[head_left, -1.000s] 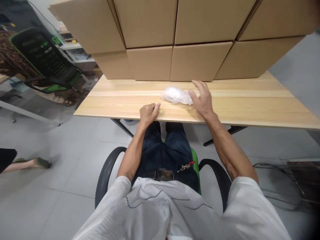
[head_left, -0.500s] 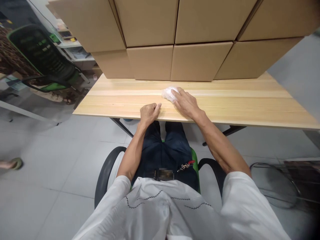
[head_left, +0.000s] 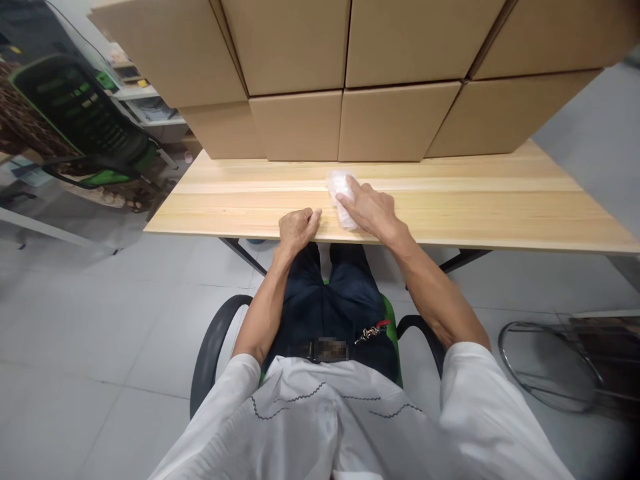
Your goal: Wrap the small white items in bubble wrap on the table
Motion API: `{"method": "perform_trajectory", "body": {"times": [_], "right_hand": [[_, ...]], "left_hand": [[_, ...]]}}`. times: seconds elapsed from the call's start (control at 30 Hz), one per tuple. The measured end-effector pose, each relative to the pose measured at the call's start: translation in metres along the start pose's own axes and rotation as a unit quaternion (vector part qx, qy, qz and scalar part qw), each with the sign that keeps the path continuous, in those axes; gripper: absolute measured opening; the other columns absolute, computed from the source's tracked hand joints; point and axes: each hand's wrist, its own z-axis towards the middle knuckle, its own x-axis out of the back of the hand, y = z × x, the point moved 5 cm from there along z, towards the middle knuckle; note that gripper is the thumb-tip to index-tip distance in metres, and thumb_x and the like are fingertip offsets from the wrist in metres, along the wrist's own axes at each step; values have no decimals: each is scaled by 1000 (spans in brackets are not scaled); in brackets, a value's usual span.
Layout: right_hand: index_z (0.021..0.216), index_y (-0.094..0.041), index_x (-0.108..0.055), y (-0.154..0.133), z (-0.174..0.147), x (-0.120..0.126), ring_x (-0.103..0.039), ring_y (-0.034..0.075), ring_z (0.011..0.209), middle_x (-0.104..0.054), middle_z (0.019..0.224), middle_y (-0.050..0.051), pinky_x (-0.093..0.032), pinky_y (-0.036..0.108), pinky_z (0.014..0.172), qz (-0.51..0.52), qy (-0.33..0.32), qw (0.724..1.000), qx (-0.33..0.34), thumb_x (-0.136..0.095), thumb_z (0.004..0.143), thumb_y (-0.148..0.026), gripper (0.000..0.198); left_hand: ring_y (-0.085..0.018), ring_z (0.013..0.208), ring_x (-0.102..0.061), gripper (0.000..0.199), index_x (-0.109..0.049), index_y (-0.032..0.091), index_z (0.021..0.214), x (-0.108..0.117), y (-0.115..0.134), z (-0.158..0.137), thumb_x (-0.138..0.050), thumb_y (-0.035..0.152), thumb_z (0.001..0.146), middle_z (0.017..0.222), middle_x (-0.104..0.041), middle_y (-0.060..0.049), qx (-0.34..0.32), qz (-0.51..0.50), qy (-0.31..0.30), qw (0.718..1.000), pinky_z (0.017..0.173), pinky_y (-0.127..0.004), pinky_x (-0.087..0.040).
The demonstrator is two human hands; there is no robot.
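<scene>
Just now my right hand (head_left: 369,208) has swung the white bundle (head_left: 345,219) round: a second ago it lay crosswise on the worktop (head_left: 480,200), and now its long side runs from the boxes (head_left: 295,127) towards the front edge. Back then my fingers were spread by its right end; now my right grip is clamped on the bundle from the right, thumb and fingers around its upper part. So, as I judge it, I have it under control. My left hand (head_left: 297,229) has stayed put, curled into a fist at the front edge, with nothing visible inside. The bundle looks soft, crumpled and cloudy, wrapped in something like thin plastic; I cannot tell what is within.
</scene>
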Motion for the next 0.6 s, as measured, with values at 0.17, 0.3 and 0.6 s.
{"method": "perform_trajectory", "body": {"times": [0.17, 0.3, 0.6], "right_hand": [[183, -18, -73, 53, -15, 27, -81, 53, 155, -86, 167, 26, -62, 76, 136, 53, 97, 993, -34, -31, 131, -78, 89], [169, -19, -82, 64, -26, 19, -85, 49, 145, -89, 158, 25, -68, 73, 132, 94, 121, 988, 11, -43, 128, -71, 77], [205, -27, -44, -10, -26, -31, -24, 52, 204, -29, 219, 17, -33, 83, 162, 50, -1, 979, 198, -83, 116, -60, 103]], "left_hand": [[-28, 88, -75, 62, -47, 29, 71, -1, -2, 1, -66, 41, 130, 81, -80, -10, -1, -12, 5, 1000, 82, -42, -32], [-27, 83, -71, 64, -41, 29, 71, -1, -5, 2, -66, 40, 128, 76, -73, -7, 8, -27, 15, 999, 81, -42, -30], [-28, 84, -72, 62, -43, 30, 71, -3, -8, 4, -67, 41, 126, 75, -73, -7, -3, -22, 22, 1000, 82, -42, -31]]}}
